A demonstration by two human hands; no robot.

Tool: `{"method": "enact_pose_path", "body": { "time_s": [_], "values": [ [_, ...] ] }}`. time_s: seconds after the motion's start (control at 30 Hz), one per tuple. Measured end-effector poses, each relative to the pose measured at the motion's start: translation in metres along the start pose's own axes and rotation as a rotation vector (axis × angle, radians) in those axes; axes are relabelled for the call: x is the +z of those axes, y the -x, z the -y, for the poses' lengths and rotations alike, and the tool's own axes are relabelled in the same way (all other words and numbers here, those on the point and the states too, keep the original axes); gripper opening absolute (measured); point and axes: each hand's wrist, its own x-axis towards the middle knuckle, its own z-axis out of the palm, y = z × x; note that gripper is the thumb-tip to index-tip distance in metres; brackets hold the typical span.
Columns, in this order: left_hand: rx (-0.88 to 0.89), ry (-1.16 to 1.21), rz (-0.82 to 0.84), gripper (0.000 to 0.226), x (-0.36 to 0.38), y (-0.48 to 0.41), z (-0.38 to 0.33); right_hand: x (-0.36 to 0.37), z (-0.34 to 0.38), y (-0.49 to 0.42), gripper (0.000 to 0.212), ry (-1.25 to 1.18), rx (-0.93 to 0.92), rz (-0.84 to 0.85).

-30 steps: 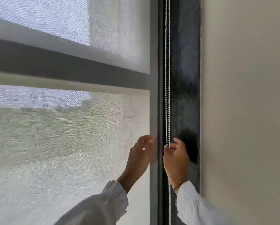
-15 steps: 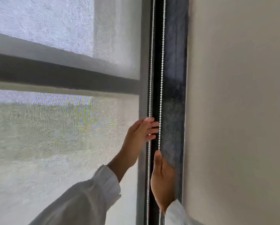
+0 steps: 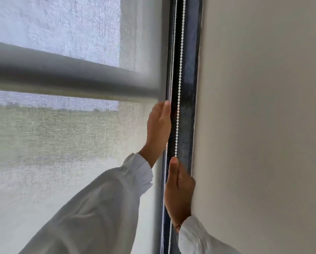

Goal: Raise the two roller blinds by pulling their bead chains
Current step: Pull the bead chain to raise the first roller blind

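A white bead chain (image 3: 179,79) hangs in two strands down the dark window frame (image 3: 188,88). My left hand (image 3: 158,127) is raised and closed around the left strand, just under the grey bottom bar (image 3: 71,77) of a roller blind. My right hand (image 3: 179,187) sits lower and grips the right strand, thumb pointing up. A translucent woven blind fabric (image 3: 62,143) covers the glass to the left. Both arms wear white sleeves.
A plain beige wall (image 3: 263,125) fills the right side, right against my right hand. Through the fabric a blurred outdoor view shows. The chain continues down past my right wrist (image 3: 169,239).
My left hand has climbed higher up the left strand and closed on it. My right hand stays low on the right strand. The grey bottom bar appears lower in the frame.
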Motion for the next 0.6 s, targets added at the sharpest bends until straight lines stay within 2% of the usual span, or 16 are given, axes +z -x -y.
{"method": "enact_pose_path", "body": {
  "time_s": [0.07,0.13,0.17,0.23,0.3,0.4,0.43,0.5,0.53,0.6],
  "values": [
    [-0.055,-0.253,-0.028,0.055,-0.004,0.006,0.015,-0.003,0.011,0.006,0.041,-0.003,-0.021,-0.013],
    [-0.217,-0.286,0.113,0.085,-0.006,0.016,0.024,-0.008,0.017,0.009,0.037,-0.011,-0.026,-0.026],
    [-0.296,-0.247,0.176,0.091,-0.007,0.023,0.025,-0.012,0.020,0.010,0.036,-0.004,-0.025,-0.034],
    [-0.418,-0.119,0.227,0.081,-0.010,0.035,0.025,-0.021,0.024,0.009,0.037,0.023,-0.020,-0.047],
    [-0.477,0.028,0.264,0.054,-0.016,0.046,0.021,-0.030,0.028,0.008,0.037,0.035,-0.014,-0.066],
    [-0.425,0.100,0.293,0.031,-0.019,0.059,0.012,-0.038,0.035,0.007,0.038,0.028,0.006,-0.093],
    [-0.377,0.046,0.279,0.034,-0.017,0.062,0.008,-0.039,0.039,0.008,0.039,0.020,0.012,-0.096],
    [-0.320,-0.028,0.259,0.055,-0.014,0.066,0.001,-0.041,0.046,0.011,0.041,0.010,0.009,-0.094],
    [-0.345,0.010,0.282,0.064,-0.013,0.068,-0.004,-0.042,0.049,0.012,0.039,0.011,-0.001,-0.092],
    [-0.461,0.207,0.316,0.061,-0.010,0.069,-0.012,-0.046,0.054,0.013,0.036,0.028,-0.019,-0.104]
  ]
}}
